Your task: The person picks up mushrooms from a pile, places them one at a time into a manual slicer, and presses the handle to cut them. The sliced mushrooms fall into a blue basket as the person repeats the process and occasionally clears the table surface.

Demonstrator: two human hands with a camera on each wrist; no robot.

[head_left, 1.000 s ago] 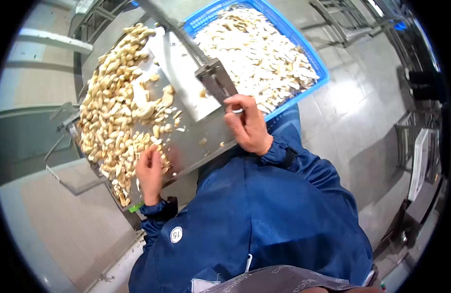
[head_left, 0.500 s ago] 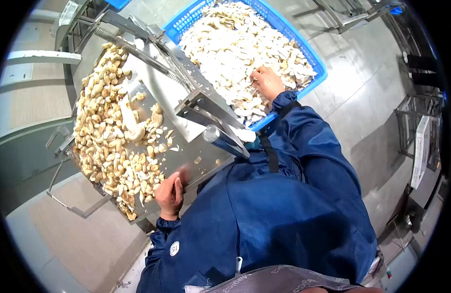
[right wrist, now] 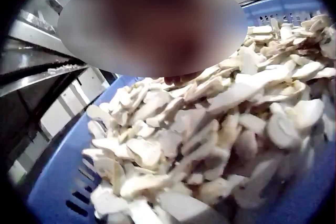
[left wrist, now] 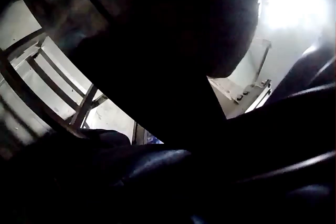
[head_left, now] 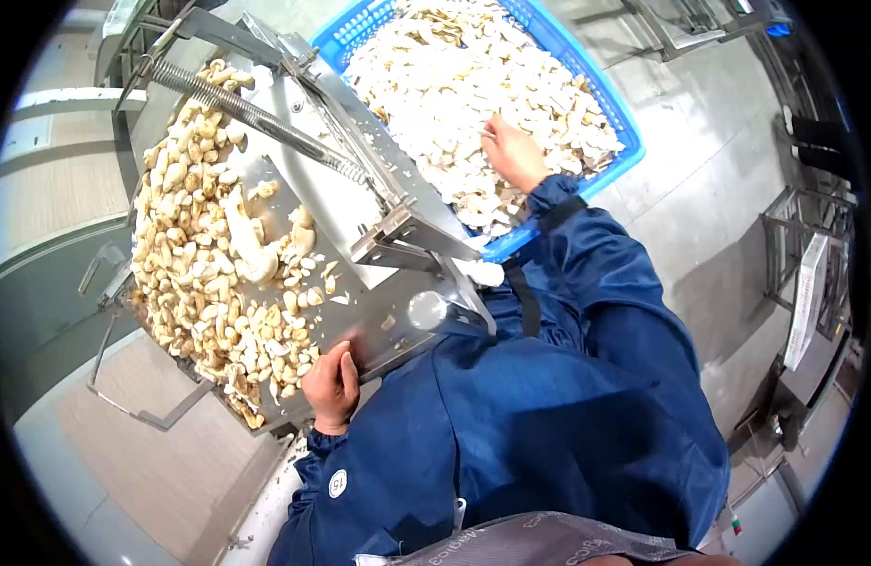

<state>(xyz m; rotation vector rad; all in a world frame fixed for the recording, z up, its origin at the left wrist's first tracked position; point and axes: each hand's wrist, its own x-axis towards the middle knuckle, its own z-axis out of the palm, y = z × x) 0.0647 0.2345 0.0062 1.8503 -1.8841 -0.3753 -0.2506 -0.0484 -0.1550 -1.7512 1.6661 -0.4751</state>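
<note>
My left hand rests at the near edge of the metal table, its fingers loosely bent and nothing visible in them. Right of it is the round-ended handle of a spring-loaded metal cutter. Whole pale mushrooms lie heaped on the table's left side. Over the blue basket, my right hand touches the pile of mushroom slices with its fingertips. The right wrist view shows the slices close up, the hand mostly blurred. A dark shape fills much of the left wrist view.
The cutter's long spring and metal arm cross above the table, between mushrooms and basket. Metal frames stand at the right on the tiled floor. A bent metal bar is beyond the table's left edge.
My right hand has left the cutter handle and moved to the slices in the basket. The cutter arm stands higher. My left hand has moved from the mushroom heap to the table edge.
</note>
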